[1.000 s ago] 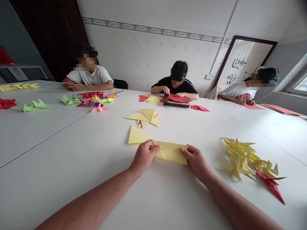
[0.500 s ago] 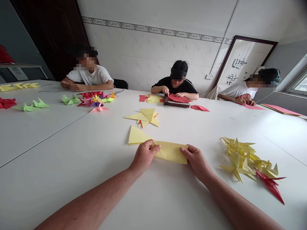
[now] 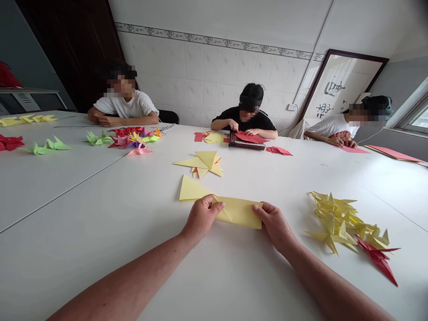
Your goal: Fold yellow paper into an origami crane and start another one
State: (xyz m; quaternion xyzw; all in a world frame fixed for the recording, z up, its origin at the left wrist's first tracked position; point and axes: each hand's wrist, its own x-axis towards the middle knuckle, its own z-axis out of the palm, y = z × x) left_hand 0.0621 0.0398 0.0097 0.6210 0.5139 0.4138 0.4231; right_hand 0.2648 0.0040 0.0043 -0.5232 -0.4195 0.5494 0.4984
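Between my hands is a folded sheet of yellow paper [image 3: 243, 212], a rectangle with creases toward its left end. My left hand [image 3: 203, 216] pinches its left end, thumb on top. The right end is pinched by my right hand [image 3: 274, 220], also with the thumb on top. Just behind the left fingers lies a yellow folded paper triangle [image 3: 193, 189], partly hidden by the held sheet and my hand. Farther back sits a small pile of yellow folded paper pieces [image 3: 204, 161] with bits of red among them. The undersides of my fingers are hidden by the paper.
Yellow origami cranes [image 3: 337, 218] and a red crane [image 3: 379, 258] lie at the right of the white table [image 3: 214, 281]. Colourful cranes [image 3: 133, 139] are at the left. Three people sit opposite; the middle one handles red paper [image 3: 250, 136] on a paper trimmer [image 3: 247, 146].
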